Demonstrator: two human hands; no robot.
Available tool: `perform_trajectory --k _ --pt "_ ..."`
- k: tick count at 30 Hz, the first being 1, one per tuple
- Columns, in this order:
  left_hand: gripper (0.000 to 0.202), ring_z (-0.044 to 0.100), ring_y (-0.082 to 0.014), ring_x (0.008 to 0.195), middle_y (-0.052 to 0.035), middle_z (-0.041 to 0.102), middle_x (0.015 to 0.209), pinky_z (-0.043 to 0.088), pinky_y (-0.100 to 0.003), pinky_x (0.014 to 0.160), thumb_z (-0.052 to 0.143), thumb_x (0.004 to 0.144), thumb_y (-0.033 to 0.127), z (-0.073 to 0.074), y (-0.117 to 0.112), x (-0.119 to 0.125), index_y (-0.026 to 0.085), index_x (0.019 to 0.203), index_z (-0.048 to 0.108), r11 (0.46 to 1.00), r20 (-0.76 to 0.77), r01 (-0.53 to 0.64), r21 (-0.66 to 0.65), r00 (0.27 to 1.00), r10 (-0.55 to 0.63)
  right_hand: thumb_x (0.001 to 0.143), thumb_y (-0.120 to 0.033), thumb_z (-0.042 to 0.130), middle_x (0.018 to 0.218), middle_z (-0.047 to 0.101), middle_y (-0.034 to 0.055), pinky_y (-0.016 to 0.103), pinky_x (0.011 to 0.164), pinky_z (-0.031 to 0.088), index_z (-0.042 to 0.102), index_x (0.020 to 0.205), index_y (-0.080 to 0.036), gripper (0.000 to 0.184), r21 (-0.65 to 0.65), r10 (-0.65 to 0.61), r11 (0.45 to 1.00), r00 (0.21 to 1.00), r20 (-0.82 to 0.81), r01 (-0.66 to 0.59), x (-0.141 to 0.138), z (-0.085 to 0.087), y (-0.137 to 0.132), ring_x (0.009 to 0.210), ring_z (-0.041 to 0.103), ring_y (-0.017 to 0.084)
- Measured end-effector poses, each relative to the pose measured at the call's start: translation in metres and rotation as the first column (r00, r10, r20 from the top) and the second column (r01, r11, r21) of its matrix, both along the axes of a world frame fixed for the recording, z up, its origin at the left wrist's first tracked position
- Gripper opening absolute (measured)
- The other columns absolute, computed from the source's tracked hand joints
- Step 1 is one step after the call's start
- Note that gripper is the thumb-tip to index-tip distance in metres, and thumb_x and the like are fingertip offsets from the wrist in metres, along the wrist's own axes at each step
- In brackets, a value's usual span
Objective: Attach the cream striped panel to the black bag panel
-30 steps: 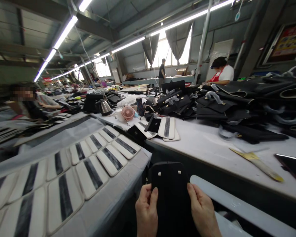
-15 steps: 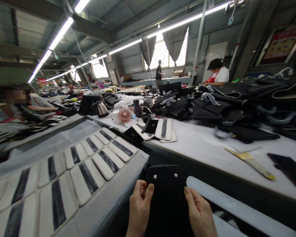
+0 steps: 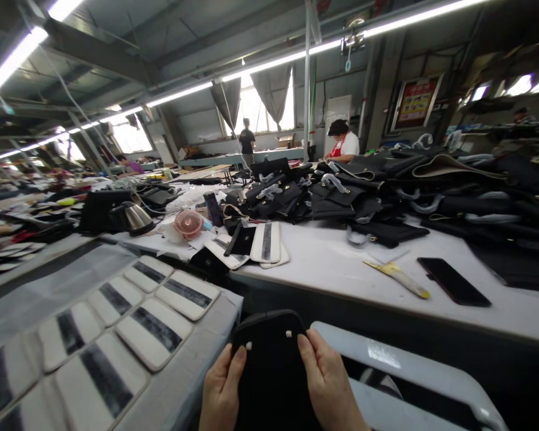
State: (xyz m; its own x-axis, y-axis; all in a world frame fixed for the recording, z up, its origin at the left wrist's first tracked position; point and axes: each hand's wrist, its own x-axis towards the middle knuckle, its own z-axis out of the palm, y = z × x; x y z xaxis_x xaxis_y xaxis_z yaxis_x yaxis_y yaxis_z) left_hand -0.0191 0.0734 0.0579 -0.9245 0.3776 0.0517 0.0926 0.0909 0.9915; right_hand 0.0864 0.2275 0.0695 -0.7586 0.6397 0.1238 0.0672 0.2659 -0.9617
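Observation:
A flat black panel with rounded corners and two small white patches near its top edge is held upright in front of me. My left hand pinches its left edge, thumb on the near face. On the opposite edge my right hand grips it the same way. The panel's lower end runs out of view. To the left, several cream panels with a dark stripe down the middle lie in rows on a covered table.
A white worktable ahead bears a phone, a yellow-handled tool, a pink fan, a kettle and a heap of black bags. A pale, rounded frame stands at my right. Two people work at the back.
My view has turned right, so the tables and bags sit further left. Both hands still hold the black panel, which now tilts slightly.

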Motion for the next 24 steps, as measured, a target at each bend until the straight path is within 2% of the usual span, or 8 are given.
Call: perform_trajectory --k 9,14,16,18,20,21,22,24 --pt "0.048 0.064 -0.0244 0.085 -0.0054 0.071 0.088 0.053 -0.029 0.078 0.066 0.076 0.062 -0.021 -0.02 0.003 0.017 0.092 0.069 0.995 0.104 -0.093 -0.032 0.99 0.096 0.098 -0.049 0.038 0.057 0.04 -0.0053 0.024 0.05 0.029 0.042 0.069 -0.021 0.041 0.023 0.035 0.999 0.996 -0.088 -0.033 0.001 0.0 -0.009 0.051 0.04 0.011" --pt "0.047 0.058 -0.0191 0.066 -0.0016 0.062 0.066 0.049 -0.026 0.063 0.055 0.083 0.064 -0.015 -0.035 0.0 0.018 0.073 0.064 0.981 -0.029 -0.135 -0.137 0.991 0.132 0.099 -0.047 0.039 0.056 0.038 -0.0061 0.025 0.049 0.026 0.042 0.07 -0.021 0.039 0.036 0.075 0.997 0.991 -0.113 -0.072 0.002 -0.001 -0.013 0.05 0.039 0.01" --pt "0.042 0.057 -0.0172 0.062 -0.0003 0.061 0.066 0.047 -0.025 0.06 0.053 0.086 0.059 0.003 -0.046 -0.006 0.02 0.075 0.064 0.955 -0.249 -0.199 -0.219 0.958 0.143 0.099 -0.046 0.038 0.056 0.038 -0.006 0.025 0.049 0.024 0.042 0.071 -0.021 0.038 0.052 0.081 0.996 0.985 -0.15 -0.074 0.002 0.002 -0.018 0.048 0.038 0.009" --pt "0.033 0.064 -0.0205 0.081 -0.0016 0.068 0.089 0.051 -0.028 0.076 0.064 0.081 0.053 0.034 -0.053 -0.013 0.024 0.097 0.066 0.924 -0.573 -0.285 -0.254 0.814 0.094 0.099 -0.046 0.037 0.054 0.038 -0.0061 0.027 0.048 0.022 0.044 0.072 -0.022 0.037 0.098 0.098 0.992 0.98 -0.171 -0.082 0.002 0.006 -0.028 0.045 0.036 0.009" --pt "0.065 0.056 -0.0298 0.119 -0.007 0.058 0.133 0.046 -0.037 0.099 0.075 0.073 0.048 0.075 -0.051 -0.018 0.03 0.131 0.054 0.92 -0.768 -0.168 -0.353 0.615 -0.182 0.099 -0.048 0.037 0.053 0.04 -0.0052 0.028 0.048 0.021 0.048 0.075 -0.022 0.037 0.184 0.118 0.979 0.98 -0.162 -0.088 0.002 0.009 -0.042 0.043 0.036 0.01" --pt "0.072 0.047 -0.0321 0.13 -0.0065 0.052 0.142 0.041 -0.041 0.106 0.078 0.071 0.046 0.096 -0.046 -0.018 0.033 0.136 0.051 0.871 -0.761 -0.046 -0.489 0.511 -0.4 0.099 -0.048 0.037 0.052 0.043 -0.0042 0.028 0.048 0.021 0.052 0.078 -0.022 0.037 0.238 0.114 0.968 0.982 -0.149 -0.076 0.002 0.01 -0.049 0.043 0.038 0.011" --pt "0.071 0.044 -0.0314 0.132 -0.0038 0.053 0.142 0.037 -0.041 0.109 0.08 0.069 0.041 0.116 -0.04 -0.017 0.037 0.135 0.052 0.777 -0.686 0.063 -0.627 0.427 -0.589 0.099 -0.049 0.036 0.052 0.046 -0.0026 0.028 0.048 0.022 0.056 0.08 -0.022 0.039 0.298 0.093 0.953 0.987 -0.133 -0.05 0.001 0.01 -0.057 0.043 0.04 0.013" --pt "0.053 0.056 -0.0241 0.117 -0.0002 0.064 0.124 0.039 -0.034 0.104 0.077 0.074 0.026 0.149 -0.023 -0.013 0.037 0.123 0.06 0.53 -0.438 0.254 -0.809 0.341 -0.832 0.099 -0.052 0.033 0.053 0.053 0.0013 0.029 0.048 0.025 0.062 0.084 -0.023 0.043 0.403 0.027 0.915 0.994 -0.106 0.018 0.001 0.008 -0.071 0.045 0.046 0.016"
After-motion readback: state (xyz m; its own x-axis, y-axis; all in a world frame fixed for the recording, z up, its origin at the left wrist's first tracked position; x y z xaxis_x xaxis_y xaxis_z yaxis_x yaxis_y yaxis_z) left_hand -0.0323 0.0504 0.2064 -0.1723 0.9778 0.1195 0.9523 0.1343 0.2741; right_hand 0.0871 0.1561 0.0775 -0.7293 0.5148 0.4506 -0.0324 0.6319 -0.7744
